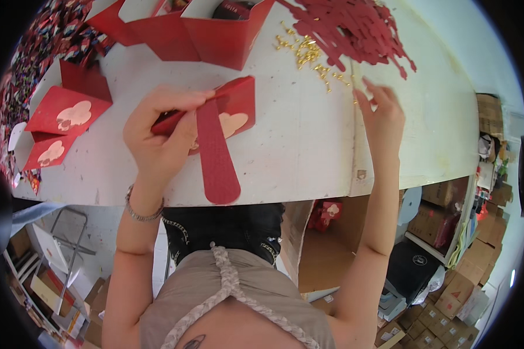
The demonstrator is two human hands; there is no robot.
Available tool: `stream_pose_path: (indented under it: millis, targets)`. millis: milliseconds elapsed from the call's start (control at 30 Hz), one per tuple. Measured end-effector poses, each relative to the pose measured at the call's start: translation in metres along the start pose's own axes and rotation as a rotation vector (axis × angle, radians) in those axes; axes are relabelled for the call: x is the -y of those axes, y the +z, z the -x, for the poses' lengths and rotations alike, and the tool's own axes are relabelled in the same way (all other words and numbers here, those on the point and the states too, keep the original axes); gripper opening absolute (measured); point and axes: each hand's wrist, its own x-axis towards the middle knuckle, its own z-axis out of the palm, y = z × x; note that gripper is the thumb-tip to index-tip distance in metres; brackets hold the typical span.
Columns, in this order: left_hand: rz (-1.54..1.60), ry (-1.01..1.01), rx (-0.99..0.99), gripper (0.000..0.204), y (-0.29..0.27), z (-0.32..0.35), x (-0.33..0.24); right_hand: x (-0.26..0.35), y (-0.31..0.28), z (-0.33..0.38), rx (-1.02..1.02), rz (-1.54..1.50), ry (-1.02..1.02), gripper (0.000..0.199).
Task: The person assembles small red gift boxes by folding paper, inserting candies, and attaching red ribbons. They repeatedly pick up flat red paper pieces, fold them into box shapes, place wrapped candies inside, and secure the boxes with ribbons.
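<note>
My left hand (157, 131) is closed round a folded red paper box (241, 96) with a pale heart-like print. Its thumb and fingers also pinch the top of a dark red strap (218, 154), whose wide rounded end hangs toward the table's front edge. My right hand (383, 113) is over the table to the right, fingers curled and drawn toward each other beside small gold paper fasteners (308, 53). Whether a fastener sits between those fingertips is too small to make out. Beyond the fasteners lies a heap of similar dark red straps (352, 32).
Open red boxes (174, 35) stand at the back, some with items inside. More folded red boxes (70, 113) lie at the left, beside a large pile of colourful small packets (35, 64). Under the white table (297, 157) is an open cardboard box (332, 256); cartons (442, 320) crowd the lower right.
</note>
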Motion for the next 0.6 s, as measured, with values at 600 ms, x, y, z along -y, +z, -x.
stream_pose_path:
  millis: [600]
  targets:
    - [0.144, 0.047, 0.010, 0.021, 0.005, -0.002, 0.006, 0.153, 0.026, 0.028, -0.149, -0.933, -0.419, 0.020]
